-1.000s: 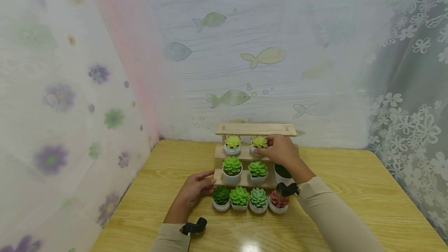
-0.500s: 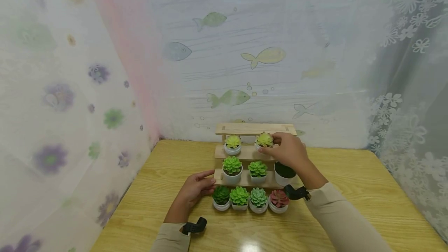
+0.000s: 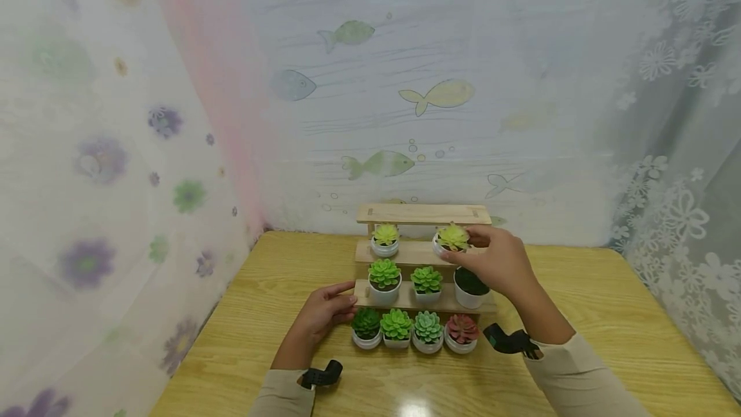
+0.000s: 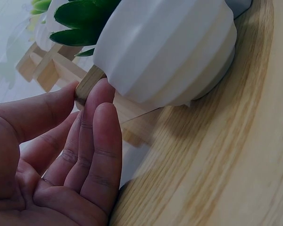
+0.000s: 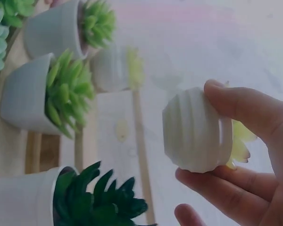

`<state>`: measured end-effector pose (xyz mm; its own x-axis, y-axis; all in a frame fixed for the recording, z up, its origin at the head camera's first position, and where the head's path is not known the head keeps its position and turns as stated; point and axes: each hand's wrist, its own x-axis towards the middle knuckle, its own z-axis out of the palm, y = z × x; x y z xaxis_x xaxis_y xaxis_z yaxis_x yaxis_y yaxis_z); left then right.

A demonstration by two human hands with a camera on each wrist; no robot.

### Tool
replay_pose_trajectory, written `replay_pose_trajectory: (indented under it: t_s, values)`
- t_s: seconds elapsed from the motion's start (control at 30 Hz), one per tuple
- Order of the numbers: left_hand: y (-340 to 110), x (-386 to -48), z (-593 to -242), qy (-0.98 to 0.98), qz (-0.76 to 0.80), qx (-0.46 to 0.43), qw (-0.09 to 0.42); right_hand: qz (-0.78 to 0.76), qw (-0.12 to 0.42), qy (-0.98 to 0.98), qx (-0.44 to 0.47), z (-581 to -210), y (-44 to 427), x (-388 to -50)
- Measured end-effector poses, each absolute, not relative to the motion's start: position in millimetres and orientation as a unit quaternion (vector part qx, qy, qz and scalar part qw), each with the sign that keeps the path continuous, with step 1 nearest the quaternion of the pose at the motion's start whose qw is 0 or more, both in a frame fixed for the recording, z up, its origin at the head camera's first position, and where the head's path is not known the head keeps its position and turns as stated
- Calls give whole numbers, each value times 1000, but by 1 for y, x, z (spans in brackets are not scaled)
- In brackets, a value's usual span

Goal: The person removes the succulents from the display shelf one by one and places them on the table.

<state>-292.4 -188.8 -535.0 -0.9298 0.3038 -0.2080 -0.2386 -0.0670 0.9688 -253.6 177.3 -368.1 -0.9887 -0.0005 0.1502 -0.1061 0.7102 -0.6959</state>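
Note:
My right hand (image 3: 498,261) pinches a white ribbed pot (image 5: 191,132) with a yellow-green succulent (image 3: 453,237) by its sides, at the right part of the wooden rack's middle shelf (image 3: 413,252). In the right wrist view its base is fully visible, apart from the shelf. My left hand (image 3: 323,315) pinches the left end of the lower shelf (image 4: 90,84) between thumb and fingers. Another yellow-green succulent (image 3: 385,234) stands at the left of the middle shelf. On the lower shelf stand two bright green plants (image 3: 384,273) (image 3: 426,280) and a dark green one (image 3: 471,282).
Several potted succulents stand in a row on the wooden table (image 3: 231,340) before the rack: dark green (image 3: 366,323), bright green (image 3: 396,325), pale green (image 3: 428,327) and red (image 3: 462,329). The rack's top board (image 3: 422,213) is near the fish-patterned curtain (image 3: 359,114).
My right hand has moved to the right with the yellow-green succulent, away from the one at the left. The left hand has stayed at the shelf end.

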Motion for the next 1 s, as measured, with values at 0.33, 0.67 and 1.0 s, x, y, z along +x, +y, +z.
replay_pose_trajectory:
  t_s: [0.33, 0.67, 1.0]
  values:
    - [-188, -293, -531, 655, 732, 22, 189, 383, 66, -921, 11, -363, 188, -225]
    - [-189, -292, -532, 655, 731, 22, 188, 378, 81, -922, 1, -370, 198, -203]
    - [-188, -291, -533, 655, 733, 18, 186, 376, 50, -925, -18, -383, 213, -185]
